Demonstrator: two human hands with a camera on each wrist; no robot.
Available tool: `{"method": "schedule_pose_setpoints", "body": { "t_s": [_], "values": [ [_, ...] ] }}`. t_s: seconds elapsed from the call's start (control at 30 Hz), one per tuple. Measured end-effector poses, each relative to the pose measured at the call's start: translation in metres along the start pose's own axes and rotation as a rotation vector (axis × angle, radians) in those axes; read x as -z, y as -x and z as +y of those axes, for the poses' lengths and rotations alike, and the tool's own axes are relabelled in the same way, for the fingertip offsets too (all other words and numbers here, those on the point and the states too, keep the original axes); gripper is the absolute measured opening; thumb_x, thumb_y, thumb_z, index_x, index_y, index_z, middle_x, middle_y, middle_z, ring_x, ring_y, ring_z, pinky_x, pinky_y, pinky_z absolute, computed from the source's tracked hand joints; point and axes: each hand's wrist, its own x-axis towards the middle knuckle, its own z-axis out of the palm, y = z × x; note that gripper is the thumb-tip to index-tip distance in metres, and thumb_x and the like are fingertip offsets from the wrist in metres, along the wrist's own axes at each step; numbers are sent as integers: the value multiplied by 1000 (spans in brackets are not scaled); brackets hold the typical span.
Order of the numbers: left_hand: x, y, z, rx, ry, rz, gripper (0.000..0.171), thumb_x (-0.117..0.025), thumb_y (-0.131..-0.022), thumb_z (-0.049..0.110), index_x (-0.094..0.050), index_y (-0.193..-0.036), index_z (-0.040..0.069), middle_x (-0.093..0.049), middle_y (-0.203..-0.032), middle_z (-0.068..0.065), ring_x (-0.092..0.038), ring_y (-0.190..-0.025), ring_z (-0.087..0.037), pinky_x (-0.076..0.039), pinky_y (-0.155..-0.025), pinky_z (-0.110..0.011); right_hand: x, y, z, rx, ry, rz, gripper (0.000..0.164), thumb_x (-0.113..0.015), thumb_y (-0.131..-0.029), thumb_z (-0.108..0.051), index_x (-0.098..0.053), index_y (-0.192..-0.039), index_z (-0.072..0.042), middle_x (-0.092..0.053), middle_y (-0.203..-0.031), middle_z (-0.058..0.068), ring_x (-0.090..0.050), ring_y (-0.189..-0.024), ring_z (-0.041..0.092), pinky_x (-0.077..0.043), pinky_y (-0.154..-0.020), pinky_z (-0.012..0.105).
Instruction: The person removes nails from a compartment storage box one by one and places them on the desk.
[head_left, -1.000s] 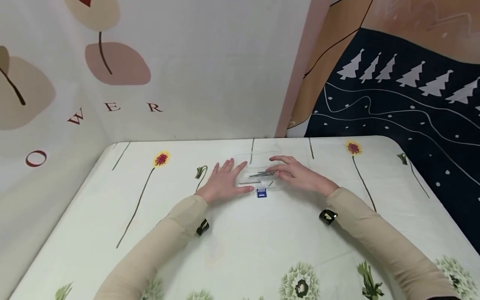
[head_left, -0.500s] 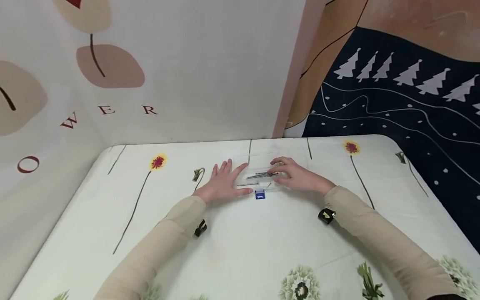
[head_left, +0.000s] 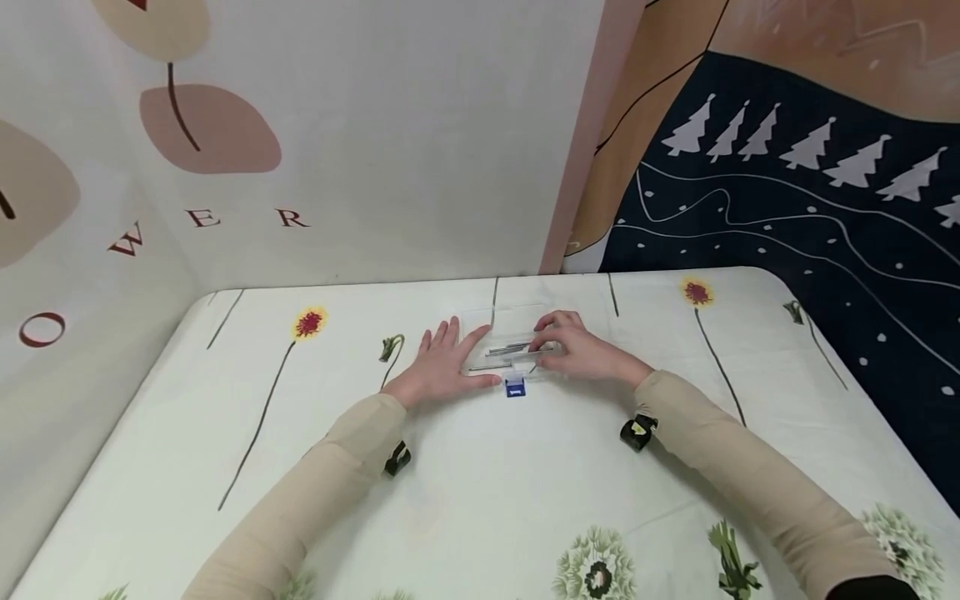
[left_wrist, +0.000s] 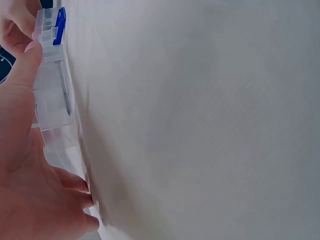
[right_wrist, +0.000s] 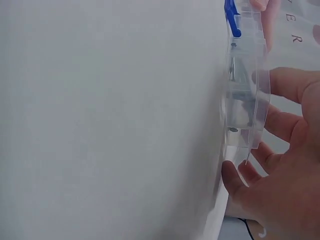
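A clear plastic box (head_left: 480, 360) with a blue latch (head_left: 515, 387) sits near the table's far side. Several slim metal nails (head_left: 507, 349) lie inside it. My left hand (head_left: 437, 367) spreads along the box's left side, thumb at the front corner beside the latch (left_wrist: 59, 25). My right hand (head_left: 581, 350) bends its fingers down over the right half, fingertips among the nails. In the right wrist view its thumb (right_wrist: 286, 84) shows partly through the clear wall. I cannot tell whether the right fingertips pinch a nail.
A white cloth printed with flowers covers the table (head_left: 480, 483). Behind its far edge hangs a pale curtain (head_left: 420, 167); at the right hangs a dark cloth with white trees (head_left: 780, 208). Small black devices are strapped at both wrists.
My right hand's fingers have bent further over the box and drawn closer together. The left hand stays in place beside it. The whole view has shifted slightly.
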Motion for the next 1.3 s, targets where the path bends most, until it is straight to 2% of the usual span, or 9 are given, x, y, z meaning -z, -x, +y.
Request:
{"method": "schedule_pose_setpoints", "body": {
  "t_s": [0.23, 0.7, 0.83, 0.97, 1.3],
  "values": [
    [1, 2, 1, -4, -11, 21, 88, -52, -88, 67, -15, -157, 26, 1, -156, -29, 4, -143, -41, 0, -113, -56, 0, -3, 6, 3, -42, 48, 13, -67, -89, -9, -74, -98, -7, -51, -126, 15, -29, -126, 37, -27, -104, 54],
    [0, 1, 0, -6, -32, 31, 88, -53, -86, 67, -20, -156, 25, -4, -155, -29, -1, -144, -41, -2, -114, -56, -2, -2, 8, -73, -138, 120, 8, -70, -86, -7, -75, -91, -8, -57, -125, 14, -37, -126, 35, -26, -106, 53],
    [1, 0, -1, 7, -41, 27, 89, -52, -86, 69, -19, -156, 27, -3, -156, -27, 0, -144, -40, -1, -114, -54, -2, -2, 8, -56, -153, 133, 7, -71, -85, -7, -75, -91, -8, -58, -123, 14, -40, -123, 34, -27, -105, 52],
    [0, 0, -1, -7, -35, 38, 89, -54, -86, 68, -20, -156, 26, -4, -157, -26, -2, -144, -39, -2, -114, -55, -1, -2, 9, -24, -151, 155, 7, -71, -85, -5, -75, -90, -6, -59, -120, 16, -44, -120, 36, -29, -104, 53],
    [-1, -1, -3, -30, -8, 52, 90, -56, -85, 68, -21, -156, 25, -6, -157, -24, -4, -145, -35, -2, -113, -56, 1, 4, 9, -46, -213, 221, 8, -71, -85, -2, -75, -92, -4, -62, -111, 12, -51, -113, 30, -35, -102, 50]
  ]
}}
